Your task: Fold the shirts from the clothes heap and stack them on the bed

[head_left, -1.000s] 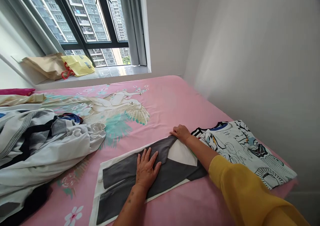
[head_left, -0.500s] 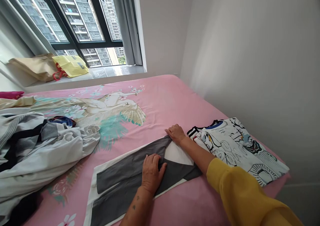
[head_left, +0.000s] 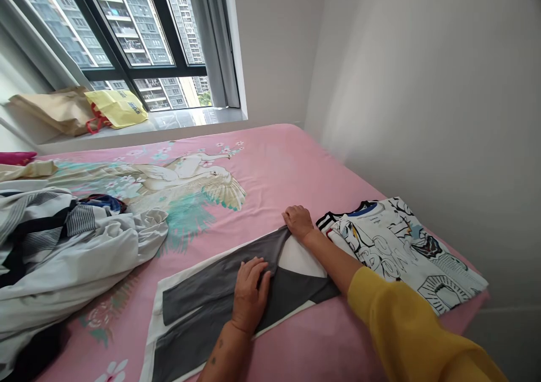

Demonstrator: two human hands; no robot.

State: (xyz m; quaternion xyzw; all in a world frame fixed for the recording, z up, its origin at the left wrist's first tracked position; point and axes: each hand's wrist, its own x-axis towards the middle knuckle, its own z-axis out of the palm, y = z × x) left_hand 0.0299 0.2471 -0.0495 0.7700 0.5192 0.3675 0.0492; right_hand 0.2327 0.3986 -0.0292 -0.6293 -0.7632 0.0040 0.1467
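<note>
A grey-and-white garment [head_left: 203, 303] lies spread flat across the pink bed, two long grey panels at its left end and a white patch near its right. My left hand [head_left: 251, 294] rests palm down on its middle, fingers loosely bent and slightly apart. At the garment's upper right corner, my right hand [head_left: 298, 222] has its fingers curled in and closed on the edge; the fingertips are partly hidden. Just right of that hand sits a stack of folded white T-shirts [head_left: 406, 252] with black line drawings, the right forearm passing by its left side.
Rumpled white, black and striped clothes [head_left: 97, 258] are heaped on the left of the bedsheet [head_left: 270, 168]. A brown paper bag [head_left: 59, 111] and a yellow bag [head_left: 120, 109] stand on the windowsill. A wall [head_left: 422, 89] borders the bed's right side.
My left hand has slid a little toward the right end of the garment and its fingers have bent more. My right hand stays at the corner. The view has shifted slightly.
</note>
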